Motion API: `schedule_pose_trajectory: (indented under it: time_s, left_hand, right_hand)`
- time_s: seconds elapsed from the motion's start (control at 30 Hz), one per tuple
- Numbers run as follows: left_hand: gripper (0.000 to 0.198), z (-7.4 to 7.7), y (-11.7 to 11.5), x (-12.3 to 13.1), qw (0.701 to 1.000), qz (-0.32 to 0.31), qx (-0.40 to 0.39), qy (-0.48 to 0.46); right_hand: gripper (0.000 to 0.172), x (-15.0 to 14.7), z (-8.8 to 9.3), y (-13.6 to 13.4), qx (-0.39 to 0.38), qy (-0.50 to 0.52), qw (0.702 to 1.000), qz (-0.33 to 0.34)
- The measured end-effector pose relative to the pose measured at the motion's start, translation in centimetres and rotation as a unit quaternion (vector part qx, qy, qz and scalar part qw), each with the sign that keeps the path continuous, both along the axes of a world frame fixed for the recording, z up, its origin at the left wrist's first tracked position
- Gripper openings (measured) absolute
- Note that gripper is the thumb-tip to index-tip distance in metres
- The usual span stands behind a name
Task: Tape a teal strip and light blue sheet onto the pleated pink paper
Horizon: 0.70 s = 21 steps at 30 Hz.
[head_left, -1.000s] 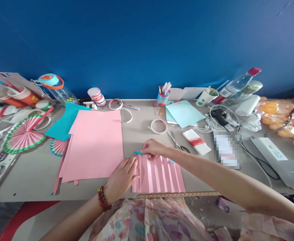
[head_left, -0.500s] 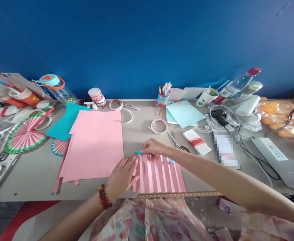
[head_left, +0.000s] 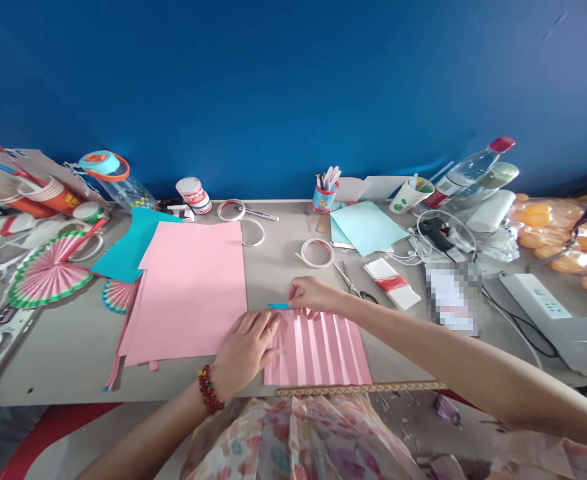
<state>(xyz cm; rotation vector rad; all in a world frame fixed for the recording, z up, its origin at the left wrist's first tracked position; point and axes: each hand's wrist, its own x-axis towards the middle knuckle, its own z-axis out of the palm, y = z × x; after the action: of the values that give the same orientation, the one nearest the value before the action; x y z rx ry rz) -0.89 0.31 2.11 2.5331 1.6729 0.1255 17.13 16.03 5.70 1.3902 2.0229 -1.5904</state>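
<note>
A pleated pink paper [head_left: 318, 350] lies at the table's front edge, its folds running toward me. Along its far edge is a narrow blue paper strip [head_left: 279, 307]. My right hand [head_left: 311, 297] pinches at this strip, its fingers closed and partly hiding it. Spread flat, my left hand [head_left: 248, 340] presses on the left edge of the pleated paper. Just left of that hand lies a stack of smooth pink sheets [head_left: 188, 287].
A roll of white tape [head_left: 317, 253], scissors [head_left: 353, 283] and a red-and-white thread card [head_left: 392, 283] lie beyond my right arm. A pen cup [head_left: 326, 197] stands at the wall. Pink paper fans [head_left: 48, 273] lie left; a power strip [head_left: 536, 300] sits right.
My right hand has slid slightly right along the far edge, showing more of the blue strip's left end. The strip's right part no longer shows past my wrist. My left hand stays nearly still.
</note>
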Motion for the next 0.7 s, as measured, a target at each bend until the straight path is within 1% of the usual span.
schedule_pose_trajectory:
  time_s: [0.2,0.4,0.53,0.7]
  left_hand:
    - [0.056,-0.1,0.2,-0.2,1.000,-0.011,0.012,-0.004]
    - [0.056,0.3,0.6,-0.3,0.999,-0.033,0.019,0.000]
    - [0.056,0.7,0.6,-0.4,0.999,-0.033,0.013,0.005]
    - [0.057,0.6,0.3,-0.6,0.999,-0.031,0.013,0.008]
  right_hand:
    - [0.012,0.4,-0.4,-0.7,0.061,0.020,0.998,0.007]
    - [0.010,0.4,-0.5,-1.0,0.087,0.015,0.996,0.006]
    - [0.007,0.4,-0.5,-1.2,0.111,0.015,0.994,0.023]
    - [0.007,0.5,-0.7,-1.3,0.115,0.018,0.993,0.021]
